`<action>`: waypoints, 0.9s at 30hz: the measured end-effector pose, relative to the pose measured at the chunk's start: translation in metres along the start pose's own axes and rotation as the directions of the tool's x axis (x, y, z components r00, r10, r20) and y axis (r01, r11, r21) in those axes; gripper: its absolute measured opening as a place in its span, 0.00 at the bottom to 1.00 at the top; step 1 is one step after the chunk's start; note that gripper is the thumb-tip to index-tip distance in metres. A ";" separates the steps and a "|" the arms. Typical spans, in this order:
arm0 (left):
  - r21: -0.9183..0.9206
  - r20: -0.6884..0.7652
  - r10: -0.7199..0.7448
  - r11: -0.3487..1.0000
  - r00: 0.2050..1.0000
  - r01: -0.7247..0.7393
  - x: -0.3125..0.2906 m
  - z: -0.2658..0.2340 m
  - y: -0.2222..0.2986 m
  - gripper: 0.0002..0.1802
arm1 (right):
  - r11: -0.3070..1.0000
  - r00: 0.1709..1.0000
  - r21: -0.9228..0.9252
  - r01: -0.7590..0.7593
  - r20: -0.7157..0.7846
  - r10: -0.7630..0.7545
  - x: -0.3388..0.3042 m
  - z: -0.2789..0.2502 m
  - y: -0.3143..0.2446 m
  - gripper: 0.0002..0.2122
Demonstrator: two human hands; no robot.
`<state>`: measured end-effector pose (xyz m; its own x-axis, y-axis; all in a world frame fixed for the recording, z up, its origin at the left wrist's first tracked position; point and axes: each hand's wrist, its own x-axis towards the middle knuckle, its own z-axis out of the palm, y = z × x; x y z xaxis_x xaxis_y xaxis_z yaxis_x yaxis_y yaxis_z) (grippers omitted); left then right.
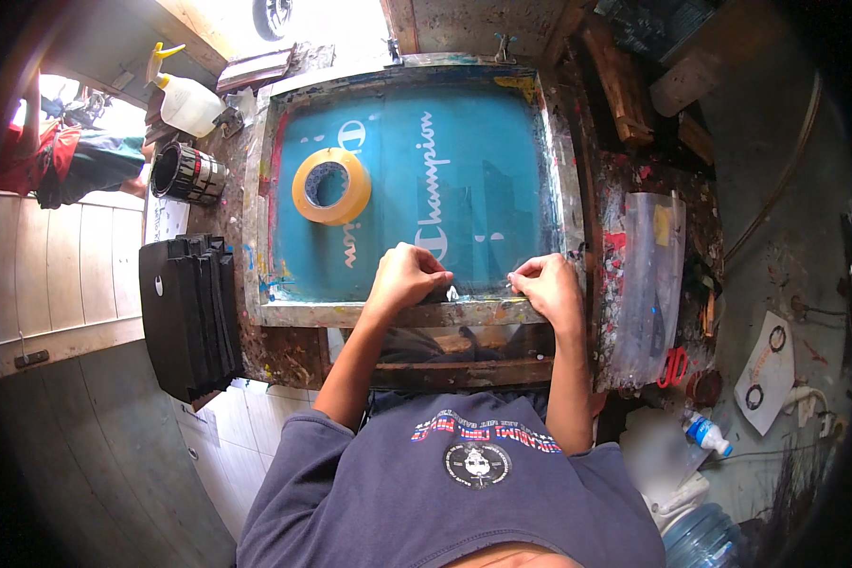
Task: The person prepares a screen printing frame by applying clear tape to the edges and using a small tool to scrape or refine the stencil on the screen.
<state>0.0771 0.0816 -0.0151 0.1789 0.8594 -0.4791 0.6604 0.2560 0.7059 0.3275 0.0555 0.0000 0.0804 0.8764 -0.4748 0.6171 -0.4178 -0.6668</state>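
A screen-printing frame (563, 204) with teal mesh (483, 194) and white lettering lies before me. Over the near edge of the mesh, my left hand (410, 279) is closed in a pinch, fingertips pointing right. My right hand (551, 287) pinches near the frame's near right corner. What either pinch holds is too small to make out. Just right of the left fingertips is a small white scrap (452, 293). A roll of yellowish packing tape (355, 194) lies flat on the mesh, left of centre.
To the left stand a spray bottle (191, 106), a dark can (187, 173) and a stack of black pieces (185, 317). Clear plastic sheeting (646, 284) and red-handled scissors (672, 367) lie on the right. Another person's red-and-green clothing (85, 161) shows at far left.
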 end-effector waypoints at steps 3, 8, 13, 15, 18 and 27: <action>0.039 -0.009 -0.006 0.999 1.000 0.007 0.002 0.003 -0.001 0.16 | 0.999 0.999 -0.040 0.007 -0.034 -0.008 -0.001 0.003 -0.001 0.07; 0.171 -0.031 -0.022 0.985 0.999 0.027 0.001 -0.001 0.011 0.19 | 0.981 0.993 -0.192 0.010 -0.111 -0.031 -0.002 0.009 -0.007 0.08; 0.419 0.042 0.064 0.905 0.997 -0.076 0.006 -0.016 0.008 0.27 | 0.854 0.995 -0.520 0.025 -0.073 -0.074 0.002 -0.010 -0.020 0.18; 0.449 0.063 0.142 0.880 0.988 -0.156 0.007 -0.020 0.006 0.28 | 0.829 0.998 -0.557 0.050 -0.013 -0.069 0.004 -0.016 -0.026 0.19; 0.514 0.146 0.191 0.824 0.971 -0.239 0.008 -0.026 0.010 0.29 | 0.774 0.993 -0.623 0.111 0.041 -0.109 0.006 -0.018 -0.022 0.19; 0.356 0.245 0.515 0.740 0.822 -0.570 0.010 -0.023 0.015 0.17 | 0.755 0.866 -0.425 0.499 0.264 -0.424 0.008 -0.009 -0.021 0.10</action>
<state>0.0718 0.1040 0.0033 0.6658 0.7291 -0.1583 0.6467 -0.4583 0.6097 0.3220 0.0730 0.0152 -0.3990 0.8731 -0.2802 0.8386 0.2238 -0.4967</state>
